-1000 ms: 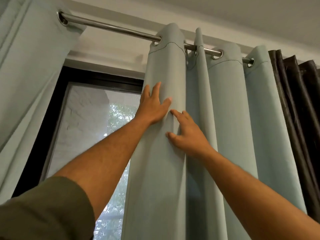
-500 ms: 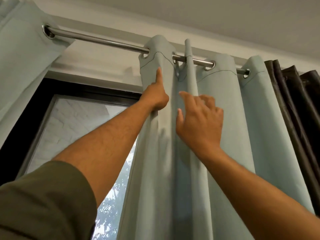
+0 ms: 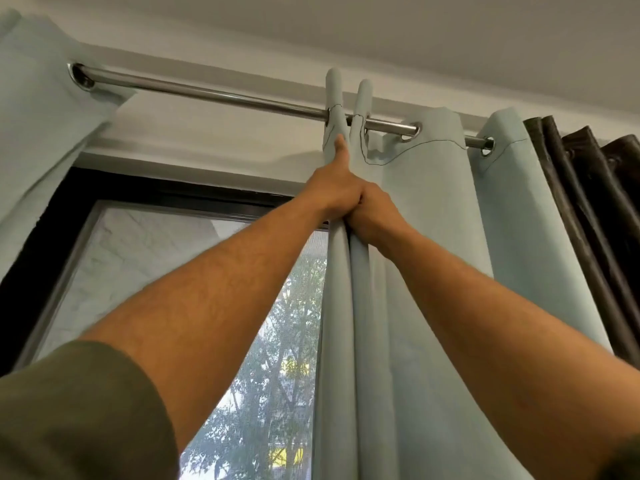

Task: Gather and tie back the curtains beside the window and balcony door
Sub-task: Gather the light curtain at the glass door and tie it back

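Note:
A pale blue-green eyelet curtain [image 3: 433,209] hangs from a metal rod [image 3: 221,97] right of the window. Both my arms reach up to it. My left hand [image 3: 334,188] presses against the curtain's leading folds, its thumb stretched up toward the rod. My right hand [image 3: 375,213] is closed around the same folds just below and to the right, touching my left hand. The two front folds are squeezed narrow and stand up above the rod. My fingers are hidden behind the fabric.
A second pale curtain [image 3: 38,119] hangs at the left end of the rod. A dark brown curtain [image 3: 588,209] hangs at the far right. The black-framed window [image 3: 69,237] shows a white wall and trees outside. The ceiling is close above.
My hands have come together and closed on the front folds, bunching them tight. The leading fold has slid right along the rod. The camera has tilted up.

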